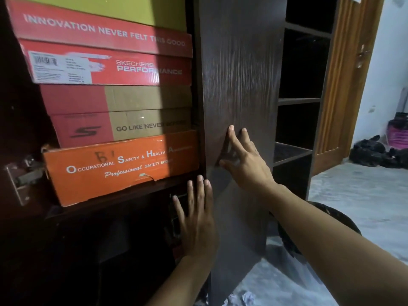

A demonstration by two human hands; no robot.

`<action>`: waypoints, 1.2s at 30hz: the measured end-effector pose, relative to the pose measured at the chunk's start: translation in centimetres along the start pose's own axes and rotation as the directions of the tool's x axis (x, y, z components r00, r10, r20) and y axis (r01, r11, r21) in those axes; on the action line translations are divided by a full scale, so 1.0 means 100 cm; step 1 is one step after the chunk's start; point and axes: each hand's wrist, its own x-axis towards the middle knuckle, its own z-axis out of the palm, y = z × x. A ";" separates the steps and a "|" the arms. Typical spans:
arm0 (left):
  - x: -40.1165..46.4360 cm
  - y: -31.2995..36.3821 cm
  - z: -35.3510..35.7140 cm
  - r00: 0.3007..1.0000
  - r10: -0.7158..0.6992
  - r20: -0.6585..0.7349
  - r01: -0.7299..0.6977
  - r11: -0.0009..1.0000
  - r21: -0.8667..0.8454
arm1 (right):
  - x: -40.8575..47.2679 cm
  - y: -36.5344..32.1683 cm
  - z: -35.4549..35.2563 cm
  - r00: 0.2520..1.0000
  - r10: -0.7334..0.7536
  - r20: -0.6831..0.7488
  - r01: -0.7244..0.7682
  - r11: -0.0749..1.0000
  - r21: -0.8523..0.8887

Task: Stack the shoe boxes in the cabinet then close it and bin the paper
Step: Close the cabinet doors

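Several shoe boxes stand stacked on a cabinet shelf: an orange safety-shoe box [119, 171] at the bottom, a red and brown box [123, 120] on it, a red Skechers box [106, 56] higher, and a yellow-green box [123, 9] on top. The dark wooden cabinet door [240, 69] stands partly open to the right of the stack. My right hand [245, 164] lies flat on the door's face, fingers spread. My left hand [196, 219] presses flat near the door's inner edge, below the orange box. Crumpled white paper [247, 298] lies on the floor at the bottom.
A metal hinge [19, 180] sits on the cabinet's left wall. Open dark shelves [302, 102] stand behind the door. A black round bin [326, 219] is partly hidden by my right arm. A wooden room door [353, 85] and black bags [375, 153] are at the right.
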 end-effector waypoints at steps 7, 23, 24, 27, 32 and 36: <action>0.006 -0.021 0.013 0.996 -0.026 0.082 0.014 0.989 0.144 | 0.017 -0.007 0.021 0.999 0.022 -0.034 -0.024 0.998 -0.053; 0.011 -0.025 -0.066 0.773 -0.141 0.619 0.097 0.990 0.105 | 0.023 -0.052 0.003 0.984 0.096 0.149 -0.067 0.980 -0.188; 0.007 -0.024 -0.078 0.769 -0.145 0.623 0.098 0.989 0.110 | 0.017 -0.064 -0.005 0.981 0.077 0.176 -0.048 0.985 -0.163; -0.006 -0.021 -0.121 0.757 -0.164 0.632 0.126 0.986 0.105 | 0.001 -0.106 -0.028 0.979 -0.016 0.202 0.025 0.999 -0.043; -0.029 -0.026 -0.199 0.793 -0.187 0.580 0.202 0.979 0.039 | -0.027 -0.175 -0.061 0.949 -0.220 0.224 0.188 0.970 0.154; -0.051 -0.037 -0.255 0.810 -0.201 0.550 0.239 0.971 0.003 | -0.058 -0.230 -0.082 0.903 -0.345 0.256 0.231 0.893 0.388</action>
